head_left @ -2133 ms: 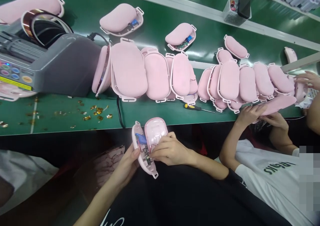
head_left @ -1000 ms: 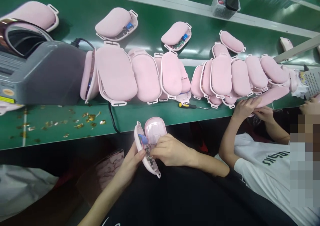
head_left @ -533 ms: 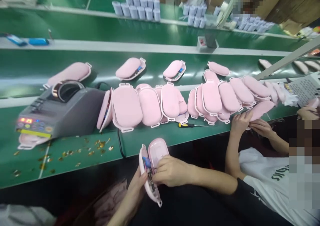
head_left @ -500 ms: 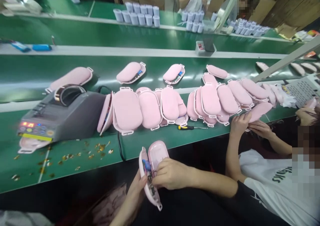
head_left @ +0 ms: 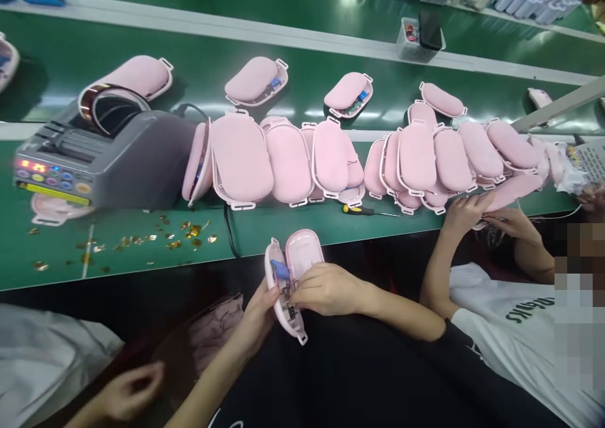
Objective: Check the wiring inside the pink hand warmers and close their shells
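Observation:
A pink oval device case is opened over my lap, its two halves side by side. My left hand (head_left: pixel 259 308) is closed around the lower half (head_left: pixel 292 328), thumb on its rim; a blue part (head_left: pixel 280 269) and a circuit board with thin wires show inside. Against the other half, a smooth pink cover (head_left: pixel 305 250), rests my right hand (head_left: pixel 331 289). Its fingertips are pinched together at the wires between the halves; what they grip is hidden.
Several pink cases (head_left: pixel 243 157) line the green bench (head_left: pixel 142 270) ahead. A grey tape dispenser (head_left: pixel 137 157) stands left, near gold tape scraps (head_left: pixel 191 231). A yellow-black screwdriver (head_left: pixel 359 210) lies by the edge. Co-workers' hands show at lower left (head_left: pixel 135 390) and right (head_left: pixel 466 214).
My view has tilted downward, so the bench and case sit higher in it. Both my hands stay on the opened case. A co-worker's hand has come into view at lower left.

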### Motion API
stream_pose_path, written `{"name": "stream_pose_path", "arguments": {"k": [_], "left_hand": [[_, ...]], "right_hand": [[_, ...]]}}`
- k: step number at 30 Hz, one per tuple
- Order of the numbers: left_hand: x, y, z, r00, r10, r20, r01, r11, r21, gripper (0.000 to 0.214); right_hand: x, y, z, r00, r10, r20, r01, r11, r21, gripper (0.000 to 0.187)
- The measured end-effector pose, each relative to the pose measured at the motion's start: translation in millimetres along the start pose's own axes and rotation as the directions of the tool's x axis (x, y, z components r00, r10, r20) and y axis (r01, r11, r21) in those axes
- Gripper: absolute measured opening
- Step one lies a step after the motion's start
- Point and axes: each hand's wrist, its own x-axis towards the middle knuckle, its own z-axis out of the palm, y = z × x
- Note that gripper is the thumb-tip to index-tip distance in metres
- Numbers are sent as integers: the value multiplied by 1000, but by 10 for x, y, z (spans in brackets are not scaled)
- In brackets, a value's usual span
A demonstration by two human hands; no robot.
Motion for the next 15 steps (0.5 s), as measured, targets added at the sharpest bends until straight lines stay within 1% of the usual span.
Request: {"name": "stream_pose_path", "arguments": {"k": [2,5,9,11,15], "left_hand": [[-23,10,38,1000,18,-20,-19,1000,-12,77],[-57,29,76,1000,14,-19,-14,1000,-25,78],[-77,64,105,1000,6,-17,-6,1000,-28,78],[-77,81,119,1000,14,-18,-15,1000,-20,75],[-75,100,143,1000,11,-20,-12,1000,-24,74]], "right_hand": [[-4,4,22,1000,15,3,-15,1000,13,17],[8,7,41,1000,31,7,-31,999,21,16],[24,-5,40,998,22,-52,-19,999,47,18],[29,-15,33,998,18,-59,-15,998,56,17],[42,-24,11,999,31,20,-32,999,44,14]]}}
